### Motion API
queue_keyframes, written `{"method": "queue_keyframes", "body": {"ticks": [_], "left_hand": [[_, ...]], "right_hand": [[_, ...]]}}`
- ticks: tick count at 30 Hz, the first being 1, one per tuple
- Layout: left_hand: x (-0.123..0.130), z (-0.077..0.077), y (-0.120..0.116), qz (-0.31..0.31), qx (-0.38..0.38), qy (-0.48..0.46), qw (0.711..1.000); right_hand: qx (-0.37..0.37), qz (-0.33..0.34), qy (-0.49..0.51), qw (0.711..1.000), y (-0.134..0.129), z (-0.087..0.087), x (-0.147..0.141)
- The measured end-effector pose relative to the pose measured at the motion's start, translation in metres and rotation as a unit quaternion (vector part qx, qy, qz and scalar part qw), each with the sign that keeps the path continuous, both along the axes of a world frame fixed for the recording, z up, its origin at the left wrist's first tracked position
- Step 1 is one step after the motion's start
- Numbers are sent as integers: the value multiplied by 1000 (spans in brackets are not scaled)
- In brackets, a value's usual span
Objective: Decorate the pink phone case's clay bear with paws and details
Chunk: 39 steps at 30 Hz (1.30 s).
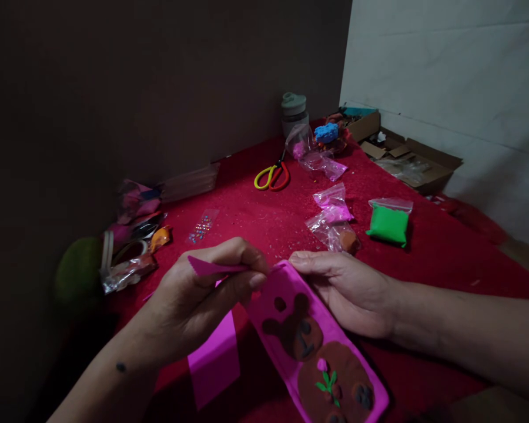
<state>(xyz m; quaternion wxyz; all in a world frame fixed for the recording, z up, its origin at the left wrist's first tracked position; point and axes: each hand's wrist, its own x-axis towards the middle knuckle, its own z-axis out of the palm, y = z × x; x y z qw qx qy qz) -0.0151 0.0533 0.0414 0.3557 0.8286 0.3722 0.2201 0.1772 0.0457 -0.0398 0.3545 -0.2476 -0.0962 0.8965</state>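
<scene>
My right hand [350, 294] grips the upper right edge of a pink phone case [271, 346], thumb on its top corner. The case lies tilted, its lower end cut off by the picture's bottom. On it sits a brown clay bear [306, 382] with dark ears, grey features and a pink clay flower with green leaves. My left hand [216, 288] is closed at the case's upper left corner, pinching a thin pink strip [205, 267] with a zigzag edge. Whether its fingertips touch the case I cannot tell. Below my left hand lies a pink sheet [216, 367].
Yellow-and-red-handled scissors [272, 177] lie on the red cloth [247, 217]. Right of them are clay bags, including a green pack [388, 224]. Gem stickers [201, 228] and more packets [132, 270] lie left. A bottle [294, 114] and cardboard boxes [427, 155] stand behind.
</scene>
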Motion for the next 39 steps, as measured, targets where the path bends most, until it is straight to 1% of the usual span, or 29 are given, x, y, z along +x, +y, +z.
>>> {"method": "queue_keyframes", "body": {"ticks": [2, 7, 12, 18, 24, 29, 33, 39], "left_hand": [[0, -1, 1, -12, 3, 5, 1000], [0, -3, 3, -14, 18, 27, 999], [-3, -6, 3, -18, 8, 38, 999], [-2, -9, 3, -10, 9, 22, 1000], [-2, -16, 4, 13, -16, -29, 999], [-1, -13, 2, 16, -37, -36, 999], [0, -11, 0, 3, -24, -16, 1000], [1, -13, 1, -4, -10, -13, 1000]], "right_hand": [[-3, 5, -2, 1000, 1, 1, 0], [3, 4, 2, 1000, 1, 1, -1], [-2, 2, -11, 1000, 1, 4, -1], [-3, 4, -15, 1000, 1, 3, -1], [3, 0, -7, 1000, 0, 2, -1], [4, -1, -1, 1000, 0, 4, -1], [0, 4, -5, 1000, 0, 4, -1], [-6, -4, -27, 1000, 0, 5, -2]]}}
